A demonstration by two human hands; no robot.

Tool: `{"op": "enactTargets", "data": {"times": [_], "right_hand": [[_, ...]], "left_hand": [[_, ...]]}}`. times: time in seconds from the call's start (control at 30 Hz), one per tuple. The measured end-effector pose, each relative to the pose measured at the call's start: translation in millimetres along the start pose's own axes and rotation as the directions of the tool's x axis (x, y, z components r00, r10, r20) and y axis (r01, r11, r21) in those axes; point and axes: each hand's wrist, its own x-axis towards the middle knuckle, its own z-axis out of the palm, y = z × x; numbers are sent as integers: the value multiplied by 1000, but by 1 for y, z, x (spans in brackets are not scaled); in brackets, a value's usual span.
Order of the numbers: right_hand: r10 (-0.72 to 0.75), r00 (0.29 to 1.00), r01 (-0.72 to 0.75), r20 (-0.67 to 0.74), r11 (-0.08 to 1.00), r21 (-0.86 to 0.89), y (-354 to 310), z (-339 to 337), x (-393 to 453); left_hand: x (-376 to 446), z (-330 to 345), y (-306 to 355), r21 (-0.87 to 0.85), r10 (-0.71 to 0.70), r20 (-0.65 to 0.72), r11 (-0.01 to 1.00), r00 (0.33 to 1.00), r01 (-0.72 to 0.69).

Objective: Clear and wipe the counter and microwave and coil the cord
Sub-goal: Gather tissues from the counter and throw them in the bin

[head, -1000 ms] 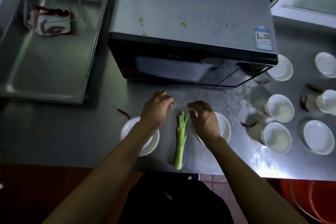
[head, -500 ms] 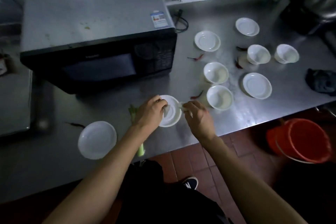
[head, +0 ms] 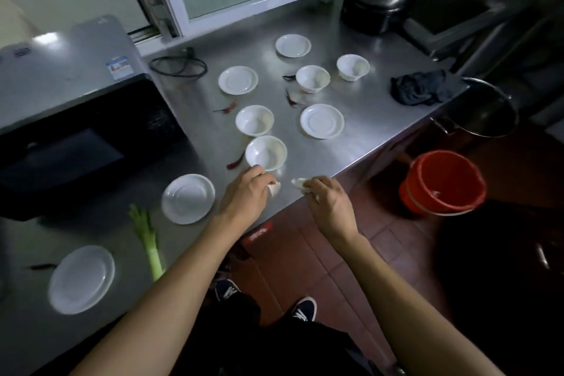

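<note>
At the near edge of the steel counter (head: 375,107), both forearms reach in from about six o'clock. The left hand (head: 244,195) hovers over the counter's front edge with its fingers curled around a small white scrap (head: 273,188), which looks like crumpled paper or peel; what it is cannot be told. The right hand (head: 331,204) is out past the counter edge, above the red floor tiles, at three o'clock from the left hand, its fingers pinching a second white scrap (head: 297,182). At nine o'clock from the left hand sits a white saucer (head: 187,198), and at seven o'clock from that lie a green vegetable stalk (head: 148,241) and another saucer (head: 81,279). Just beyond the left hand, at twelve o'clock, stands a white bowl (head: 266,152) with a red chilli (head: 235,163) touching its left side. Farther back are more bowls and saucers, with more chillies lying loose among them. The microwave (head: 70,94) stands at ten o'clock from the hands, its dark door facing the person. Its black cord (head: 178,65) lies in a loose loop on the counter at the microwave's far right corner, under the window. A dark cloth (head: 419,87) lies crumpled at the counter's right end, at two o'clock from the hands. A red bucket (head: 442,183) stands on the floor at three o'clock.
</note>
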Motion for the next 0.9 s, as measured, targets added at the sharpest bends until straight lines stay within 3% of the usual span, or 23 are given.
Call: {"op": "enactTargets", "data": {"times": [0.27,0.7,0.9], "right_hand": [[170,981,-175,-99,984,-44,54,-46,-14],[372,915,-394,-157,908,-142,135,-97,29],[480,850,-516,-219,843,-155,174,-124,30]], "left_hand": [[45,41,53,-40,187,84,982,979,-184],[166,113,107,-216,251,256,956,933,-198],[211,148,147,-260,390,347,914,853,-312]]}}
